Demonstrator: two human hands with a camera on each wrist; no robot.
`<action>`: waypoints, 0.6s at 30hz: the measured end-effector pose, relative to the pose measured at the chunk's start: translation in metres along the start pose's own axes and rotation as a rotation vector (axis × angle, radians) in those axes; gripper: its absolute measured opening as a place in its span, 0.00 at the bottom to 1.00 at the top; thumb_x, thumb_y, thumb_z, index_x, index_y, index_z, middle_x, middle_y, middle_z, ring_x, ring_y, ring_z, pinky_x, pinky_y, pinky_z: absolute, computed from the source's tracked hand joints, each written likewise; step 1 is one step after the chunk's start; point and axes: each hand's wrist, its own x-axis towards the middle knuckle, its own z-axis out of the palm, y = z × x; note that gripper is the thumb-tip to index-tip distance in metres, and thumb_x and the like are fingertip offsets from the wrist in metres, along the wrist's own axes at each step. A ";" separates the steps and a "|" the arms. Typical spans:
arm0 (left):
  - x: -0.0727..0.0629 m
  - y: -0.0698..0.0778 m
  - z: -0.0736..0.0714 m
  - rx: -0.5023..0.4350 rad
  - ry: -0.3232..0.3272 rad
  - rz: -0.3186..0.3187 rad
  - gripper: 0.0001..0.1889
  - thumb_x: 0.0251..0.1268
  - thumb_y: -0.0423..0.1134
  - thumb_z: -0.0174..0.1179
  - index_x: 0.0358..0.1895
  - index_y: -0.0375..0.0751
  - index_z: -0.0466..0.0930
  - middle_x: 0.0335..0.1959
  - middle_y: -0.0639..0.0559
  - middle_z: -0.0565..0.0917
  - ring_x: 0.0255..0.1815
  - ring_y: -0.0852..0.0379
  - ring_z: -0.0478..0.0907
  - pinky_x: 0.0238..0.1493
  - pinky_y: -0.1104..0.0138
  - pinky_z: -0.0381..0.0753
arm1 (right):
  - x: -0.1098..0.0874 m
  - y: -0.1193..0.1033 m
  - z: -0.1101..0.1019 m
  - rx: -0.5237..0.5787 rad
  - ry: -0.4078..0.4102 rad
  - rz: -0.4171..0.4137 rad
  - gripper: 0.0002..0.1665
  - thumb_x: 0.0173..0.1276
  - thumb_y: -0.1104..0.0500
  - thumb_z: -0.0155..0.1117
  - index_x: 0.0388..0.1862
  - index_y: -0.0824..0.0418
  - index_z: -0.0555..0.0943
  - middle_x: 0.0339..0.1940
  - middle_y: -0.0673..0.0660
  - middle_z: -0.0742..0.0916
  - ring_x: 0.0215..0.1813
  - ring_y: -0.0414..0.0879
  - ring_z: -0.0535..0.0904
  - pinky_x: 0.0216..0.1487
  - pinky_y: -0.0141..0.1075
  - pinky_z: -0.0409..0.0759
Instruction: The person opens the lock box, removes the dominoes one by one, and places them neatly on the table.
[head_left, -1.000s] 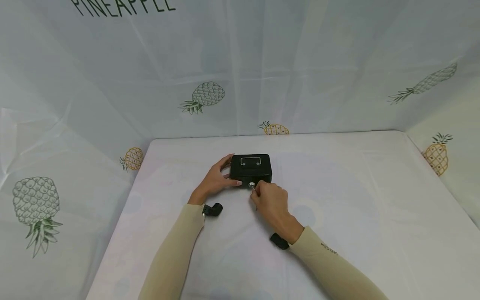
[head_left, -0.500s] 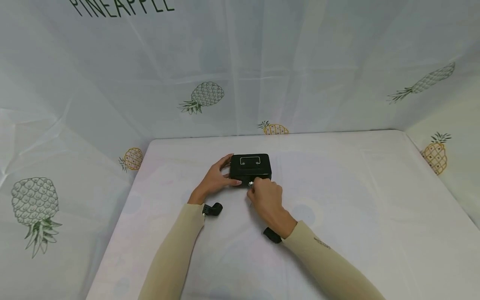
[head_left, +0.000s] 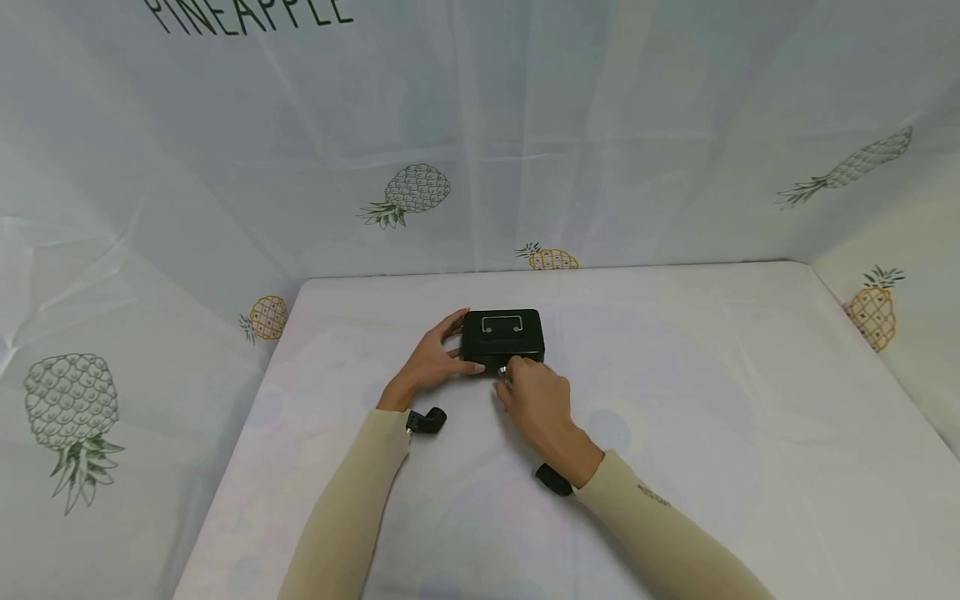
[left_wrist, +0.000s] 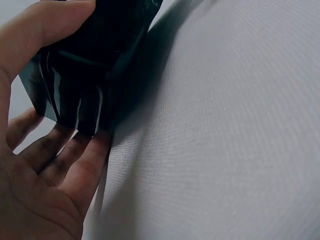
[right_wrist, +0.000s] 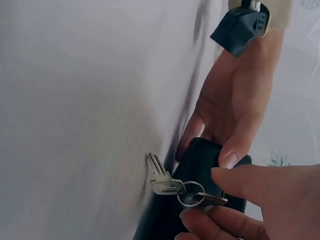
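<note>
A small black cash box [head_left: 501, 340] with a wire handle on its lid sits on the white-covered table. My left hand [head_left: 429, 362] grips its left side, thumb on the front face and fingers spread along the side. At the front, my right hand [head_left: 538, 404] pinches a key [right_wrist: 214, 199] at the lock, between thumb and bent forefinger. A ring [right_wrist: 192, 182] joins this key to a second key [right_wrist: 167, 186], which dangles free in the right wrist view. My fingers hide most of the lock.
White cloth [head_left: 675, 400] covers the table, and pineapple-printed sheeting [head_left: 600, 150] rises behind it and at both sides. Each wrist carries a black camera, one [head_left: 427, 421] on the left and one [head_left: 553, 480] on the right.
My right hand has shifted a little left and rotated at the lock, covering more of the metal there. The left hand and the cash box stay in place.
</note>
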 end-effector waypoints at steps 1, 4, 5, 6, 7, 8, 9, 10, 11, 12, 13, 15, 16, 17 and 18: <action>0.000 0.000 0.000 0.002 0.000 0.001 0.56 0.53 0.29 0.81 0.85 0.44 0.58 0.82 0.43 0.64 0.83 0.44 0.61 0.75 0.56 0.76 | -0.001 0.001 0.000 0.007 -0.005 -0.005 0.11 0.69 0.54 0.78 0.34 0.59 0.84 0.32 0.54 0.90 0.33 0.52 0.87 0.28 0.49 0.86; 0.000 -0.001 0.000 0.004 -0.002 0.005 0.56 0.53 0.29 0.81 0.85 0.44 0.58 0.83 0.43 0.64 0.83 0.44 0.61 0.75 0.57 0.77 | -0.005 0.004 -0.002 0.030 -0.008 -0.012 0.08 0.68 0.57 0.78 0.37 0.59 0.86 0.35 0.53 0.91 0.36 0.52 0.88 0.29 0.50 0.87; 0.000 -0.001 0.000 0.003 -0.001 0.007 0.56 0.53 0.29 0.81 0.85 0.44 0.58 0.82 0.43 0.64 0.83 0.44 0.61 0.75 0.57 0.77 | -0.006 0.005 -0.002 0.036 -0.005 -0.015 0.07 0.67 0.58 0.78 0.37 0.58 0.86 0.35 0.53 0.90 0.36 0.51 0.88 0.28 0.49 0.86; -0.001 -0.001 0.000 0.001 -0.001 0.009 0.56 0.52 0.29 0.81 0.85 0.44 0.58 0.82 0.43 0.64 0.83 0.44 0.61 0.75 0.58 0.77 | -0.006 0.006 -0.002 0.038 -0.002 -0.019 0.07 0.67 0.58 0.78 0.36 0.57 0.87 0.34 0.52 0.90 0.36 0.51 0.88 0.28 0.49 0.86; -0.001 -0.001 0.000 -0.003 -0.002 0.010 0.56 0.52 0.28 0.81 0.85 0.44 0.58 0.82 0.43 0.64 0.83 0.44 0.61 0.75 0.58 0.77 | -0.007 0.007 -0.002 0.040 0.000 -0.023 0.07 0.67 0.59 0.78 0.36 0.57 0.86 0.33 0.51 0.90 0.36 0.50 0.88 0.27 0.48 0.85; -0.001 -0.001 0.000 -0.007 -0.001 0.013 0.56 0.52 0.28 0.81 0.85 0.44 0.58 0.82 0.43 0.64 0.83 0.44 0.61 0.75 0.58 0.77 | -0.007 0.007 -0.002 0.044 0.005 -0.026 0.07 0.66 0.59 0.79 0.35 0.57 0.86 0.32 0.51 0.90 0.35 0.50 0.87 0.27 0.48 0.85; -0.001 -0.002 0.000 -0.011 -0.002 0.015 0.56 0.51 0.27 0.81 0.85 0.44 0.58 0.82 0.43 0.64 0.83 0.44 0.61 0.75 0.58 0.76 | -0.007 0.008 -0.001 0.046 0.008 -0.030 0.07 0.65 0.59 0.80 0.35 0.56 0.86 0.31 0.50 0.89 0.35 0.49 0.87 0.26 0.47 0.85; -0.001 -0.002 0.000 -0.016 -0.002 0.017 0.57 0.51 0.27 0.81 0.85 0.43 0.58 0.82 0.42 0.64 0.83 0.44 0.61 0.75 0.58 0.76 | -0.007 0.008 -0.001 0.049 0.010 -0.033 0.08 0.65 0.59 0.80 0.34 0.56 0.86 0.31 0.50 0.89 0.34 0.49 0.87 0.26 0.47 0.84; -0.002 -0.002 0.000 -0.022 -0.002 0.021 0.57 0.51 0.27 0.81 0.85 0.43 0.58 0.82 0.42 0.64 0.83 0.44 0.61 0.75 0.58 0.76 | -0.006 0.009 0.000 0.053 0.012 -0.036 0.08 0.65 0.60 0.80 0.34 0.56 0.86 0.30 0.50 0.89 0.33 0.49 0.87 0.26 0.46 0.84; -0.002 -0.003 0.000 -0.026 -0.004 0.024 0.57 0.51 0.26 0.81 0.85 0.43 0.58 0.82 0.42 0.64 0.83 0.44 0.61 0.76 0.58 0.76 | -0.006 0.009 0.000 0.053 0.011 -0.037 0.08 0.64 0.60 0.81 0.34 0.57 0.86 0.30 0.50 0.89 0.33 0.49 0.87 0.26 0.46 0.84; -0.002 -0.003 0.001 -0.031 -0.007 0.029 0.57 0.51 0.26 0.81 0.85 0.42 0.57 0.82 0.42 0.64 0.83 0.43 0.60 0.76 0.57 0.75 | -0.006 0.009 0.000 0.057 0.009 -0.036 0.09 0.64 0.60 0.81 0.34 0.57 0.86 0.29 0.50 0.89 0.33 0.49 0.87 0.26 0.46 0.84; -0.002 -0.004 0.001 -0.034 -0.012 0.035 0.57 0.51 0.26 0.81 0.85 0.41 0.57 0.83 0.41 0.63 0.84 0.43 0.59 0.77 0.57 0.75 | -0.005 0.010 0.002 0.064 0.003 -0.033 0.09 0.63 0.60 0.82 0.34 0.57 0.86 0.29 0.51 0.89 0.32 0.49 0.87 0.26 0.45 0.84; -0.002 -0.005 0.002 -0.033 -0.012 0.038 0.57 0.51 0.26 0.81 0.85 0.41 0.56 0.83 0.42 0.63 0.84 0.43 0.59 0.77 0.57 0.74 | -0.005 0.010 0.002 0.067 -0.002 -0.030 0.09 0.63 0.60 0.81 0.34 0.58 0.86 0.29 0.51 0.89 0.32 0.49 0.87 0.26 0.45 0.84; -0.002 -0.005 0.002 -0.030 -0.012 0.040 0.58 0.51 0.26 0.81 0.85 0.41 0.56 0.83 0.42 0.63 0.84 0.43 0.59 0.77 0.57 0.74 | -0.005 0.010 0.003 0.069 -0.007 -0.028 0.09 0.63 0.60 0.81 0.35 0.58 0.86 0.29 0.51 0.89 0.32 0.49 0.87 0.26 0.45 0.84; -0.002 -0.006 0.002 -0.026 -0.012 0.042 0.58 0.51 0.26 0.81 0.85 0.41 0.56 0.83 0.42 0.63 0.84 0.43 0.59 0.77 0.57 0.74 | -0.005 0.010 0.003 0.070 -0.010 -0.027 0.09 0.63 0.60 0.82 0.35 0.58 0.87 0.29 0.52 0.90 0.32 0.50 0.87 0.25 0.45 0.84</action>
